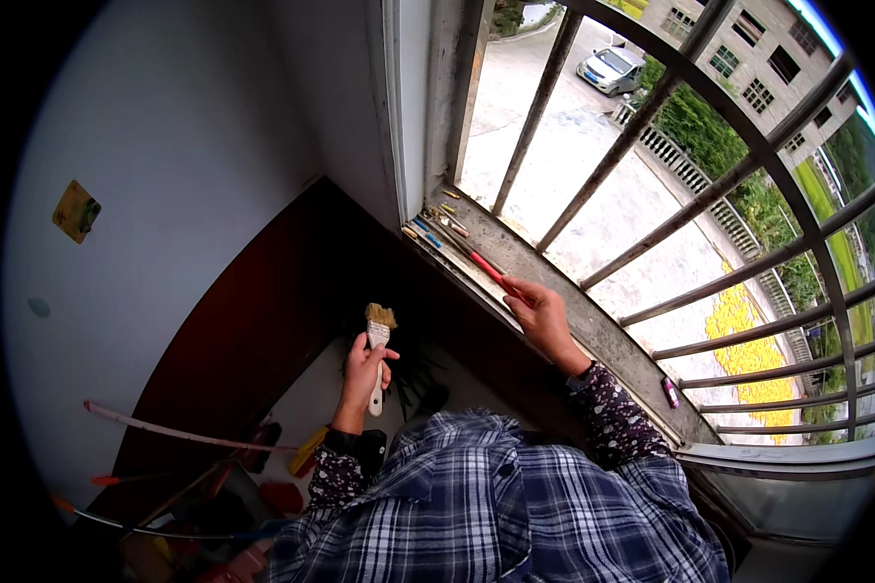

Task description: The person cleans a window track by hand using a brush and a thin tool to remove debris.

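My left hand [365, 368] holds a flat paintbrush [380, 333] by its pale handle, bristles up. The bristles are tan and look worn. My right hand [547, 317] is at the window sill [576, 300], its fingers closed on the end of a slim stick-like tool with a red section [489, 268]. This tool lies along the sill, pointing to the window's corner; its exact kind is unclear. At its far end are blue chalk-like pieces [428, 235], a yellow piece [450, 194] and other small sticks.
Metal window bars [612, 182] rise along the sill's outer side. A small pink-purple object [670, 392] sits farther along the sill. Brooms or similar long-handled items [189, 431] and a red dustpan-like object [281, 498] stand at lower left. A dark red wall panel [219, 321] borders the corner.
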`<state>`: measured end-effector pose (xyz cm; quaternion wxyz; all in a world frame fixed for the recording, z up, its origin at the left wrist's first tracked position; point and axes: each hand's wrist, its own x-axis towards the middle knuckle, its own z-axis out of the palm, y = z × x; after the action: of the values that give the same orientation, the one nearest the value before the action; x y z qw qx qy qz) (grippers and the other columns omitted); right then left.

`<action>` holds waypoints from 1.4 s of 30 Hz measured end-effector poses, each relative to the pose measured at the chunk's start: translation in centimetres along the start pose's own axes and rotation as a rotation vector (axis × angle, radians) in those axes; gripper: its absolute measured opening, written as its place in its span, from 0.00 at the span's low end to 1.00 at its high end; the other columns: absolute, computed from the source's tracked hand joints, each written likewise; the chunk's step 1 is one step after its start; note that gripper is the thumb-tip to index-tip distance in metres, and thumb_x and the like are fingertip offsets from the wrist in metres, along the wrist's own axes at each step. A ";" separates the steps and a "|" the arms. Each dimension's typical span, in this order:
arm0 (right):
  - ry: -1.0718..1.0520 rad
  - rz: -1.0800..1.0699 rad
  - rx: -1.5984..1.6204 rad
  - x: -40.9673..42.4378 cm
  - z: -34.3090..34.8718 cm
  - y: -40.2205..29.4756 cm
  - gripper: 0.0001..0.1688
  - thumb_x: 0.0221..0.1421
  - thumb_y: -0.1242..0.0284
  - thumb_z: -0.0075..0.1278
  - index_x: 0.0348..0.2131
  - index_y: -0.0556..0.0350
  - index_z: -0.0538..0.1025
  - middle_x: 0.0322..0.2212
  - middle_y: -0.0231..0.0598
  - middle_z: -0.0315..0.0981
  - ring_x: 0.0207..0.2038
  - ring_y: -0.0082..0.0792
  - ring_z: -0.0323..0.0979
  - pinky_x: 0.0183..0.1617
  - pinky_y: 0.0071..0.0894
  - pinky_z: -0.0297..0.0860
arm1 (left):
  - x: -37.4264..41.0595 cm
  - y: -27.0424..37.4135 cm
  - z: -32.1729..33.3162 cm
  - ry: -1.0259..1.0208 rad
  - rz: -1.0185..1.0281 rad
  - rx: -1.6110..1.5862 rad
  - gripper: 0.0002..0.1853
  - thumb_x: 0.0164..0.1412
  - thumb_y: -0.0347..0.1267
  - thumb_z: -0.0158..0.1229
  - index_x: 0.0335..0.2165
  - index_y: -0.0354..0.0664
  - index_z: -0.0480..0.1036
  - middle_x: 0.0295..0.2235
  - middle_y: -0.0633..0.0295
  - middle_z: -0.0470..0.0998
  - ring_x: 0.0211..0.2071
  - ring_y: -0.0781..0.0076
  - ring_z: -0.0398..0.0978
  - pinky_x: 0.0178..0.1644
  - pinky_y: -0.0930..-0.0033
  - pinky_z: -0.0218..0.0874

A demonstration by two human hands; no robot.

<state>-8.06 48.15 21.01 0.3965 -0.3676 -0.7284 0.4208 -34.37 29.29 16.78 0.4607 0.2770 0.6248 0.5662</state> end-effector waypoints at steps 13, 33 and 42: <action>-0.282 0.017 -0.263 5.3 -1.9 -2.3 0.17 0.52 0.72 0.58 0.43 0.52 0.80 0.31 0.48 0.80 0.31 0.32 0.77 0.38 0.31 0.71 | -0.5 0.5 0.7 -0.010 -0.003 -0.005 0.16 0.68 0.29 0.42 0.52 0.37 0.60 0.30 0.56 0.76 0.13 0.81 0.66 0.14 0.78 0.57; 0.149 -0.179 -0.323 -1.5 4.0 0.1 0.21 0.55 0.80 0.50 0.50 0.52 0.74 0.25 0.50 0.68 0.27 0.50 0.68 0.32 0.44 0.65 | -0.8 -0.6 0.0 0.043 0.019 -0.047 0.14 0.67 0.29 0.43 0.50 0.38 0.60 0.30 0.56 0.76 0.13 0.81 0.65 0.14 0.78 0.56; -0.028 -0.183 -0.310 -2.2 -1.9 -1.1 0.19 0.53 0.77 0.54 0.46 0.50 0.78 0.23 0.47 0.70 0.27 0.45 0.70 0.32 0.38 0.66 | -0.8 -0.5 0.1 0.021 -0.015 -0.015 0.16 0.67 0.29 0.43 0.52 0.37 0.60 0.30 0.56 0.76 0.14 0.81 0.65 0.15 0.78 0.57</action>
<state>-5.65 46.48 22.04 0.3615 -0.3505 -0.8205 0.2706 -33.83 28.52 16.50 0.4605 0.2631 0.6275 0.5701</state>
